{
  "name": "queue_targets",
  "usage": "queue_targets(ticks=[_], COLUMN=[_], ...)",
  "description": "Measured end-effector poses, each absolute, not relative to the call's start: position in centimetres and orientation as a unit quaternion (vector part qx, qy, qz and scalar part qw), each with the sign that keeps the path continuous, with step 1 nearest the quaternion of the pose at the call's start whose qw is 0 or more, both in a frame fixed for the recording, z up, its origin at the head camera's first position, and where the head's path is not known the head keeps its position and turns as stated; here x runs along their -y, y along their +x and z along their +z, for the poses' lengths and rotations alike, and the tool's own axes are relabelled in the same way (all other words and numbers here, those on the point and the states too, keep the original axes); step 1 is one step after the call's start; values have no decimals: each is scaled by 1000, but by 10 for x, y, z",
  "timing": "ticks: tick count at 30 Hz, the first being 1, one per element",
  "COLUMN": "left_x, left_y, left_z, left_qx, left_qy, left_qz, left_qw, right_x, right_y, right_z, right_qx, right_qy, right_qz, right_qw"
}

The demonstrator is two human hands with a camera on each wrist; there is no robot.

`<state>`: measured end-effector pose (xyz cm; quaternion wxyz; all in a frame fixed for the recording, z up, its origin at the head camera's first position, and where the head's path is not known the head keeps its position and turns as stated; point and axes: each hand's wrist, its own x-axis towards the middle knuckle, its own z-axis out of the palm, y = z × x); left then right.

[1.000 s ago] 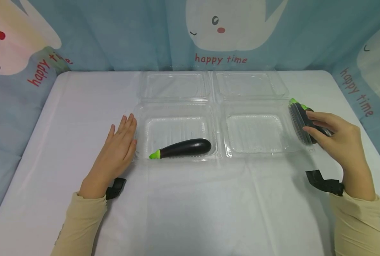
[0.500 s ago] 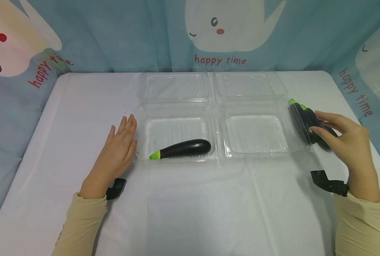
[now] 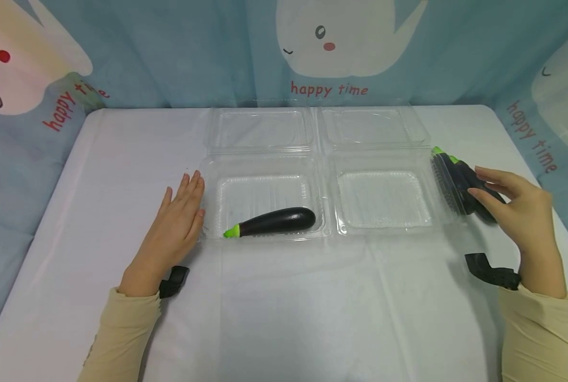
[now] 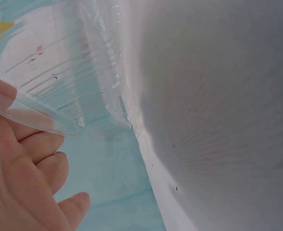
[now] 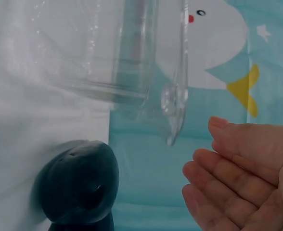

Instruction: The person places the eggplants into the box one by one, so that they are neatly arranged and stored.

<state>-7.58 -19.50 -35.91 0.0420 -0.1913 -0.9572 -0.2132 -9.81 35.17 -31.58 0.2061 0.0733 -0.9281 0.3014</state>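
Two eggplants (image 3: 461, 181) lie beside our right hand (image 3: 517, 207), thumb and fingers apart; our straight-fingered left hand (image 3: 175, 224) touches a container (image 3: 262, 191).

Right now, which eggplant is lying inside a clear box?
The single eggplant in the left-hand box, its green tip pointing left. The other eggplants lie together outside, just right of the right-hand box.
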Motion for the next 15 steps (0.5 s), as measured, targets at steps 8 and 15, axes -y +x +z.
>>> queue_targets(ticks=[8,15], left_x=[193,195], left_y=[-76,-76], left_z=[-357,-357], left_qx=[957,959], left_qy=[-191,-189], left_qz=[-213,-208], left_qw=[42,40], right_x=[-362,-366], right_y=[-95,-98], right_z=[-315,-317], right_qx=[948,942], right_qy=[-2,-6], right_qz=[272,287], right_qw=[163,175])
